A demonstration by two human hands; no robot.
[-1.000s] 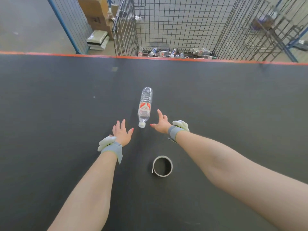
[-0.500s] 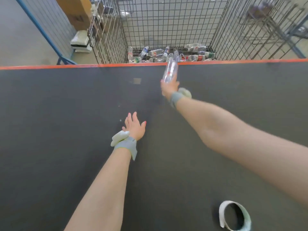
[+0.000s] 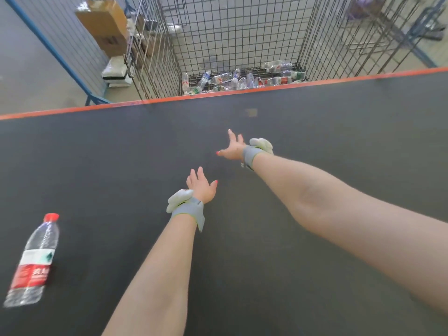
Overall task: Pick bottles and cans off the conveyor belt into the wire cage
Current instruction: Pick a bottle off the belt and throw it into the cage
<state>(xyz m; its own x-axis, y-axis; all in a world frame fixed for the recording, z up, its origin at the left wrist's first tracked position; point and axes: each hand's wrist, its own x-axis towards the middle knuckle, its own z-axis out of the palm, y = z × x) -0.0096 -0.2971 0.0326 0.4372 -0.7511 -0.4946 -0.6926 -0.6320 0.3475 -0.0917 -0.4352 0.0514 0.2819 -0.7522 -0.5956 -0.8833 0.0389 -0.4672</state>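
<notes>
A clear plastic bottle (image 3: 32,260) with a red cap and a red-and-white label lies on the dark conveyor belt (image 3: 315,122) at the near left. My left hand (image 3: 201,184) hovers over the middle of the belt, fingers straight, holding nothing. My right hand (image 3: 232,147) reaches further out toward the belt's far edge, fingers spread and empty. Beyond the orange edge stands the wire cage (image 3: 242,32), with several bottles (image 3: 240,80) lying on its floor.
A blue-framed mesh fence (image 3: 55,52) and cardboard boxes (image 3: 104,25) stand left of the cage. More wire racks (image 3: 378,27) stand at the back right. A small pale patch (image 3: 251,112) marks the belt near its far edge.
My right hand gripped a bottle and carried it to the cage edge; it is now empty and drawn back. The tape roll has left view. A new bottle has appeared at the near left.
</notes>
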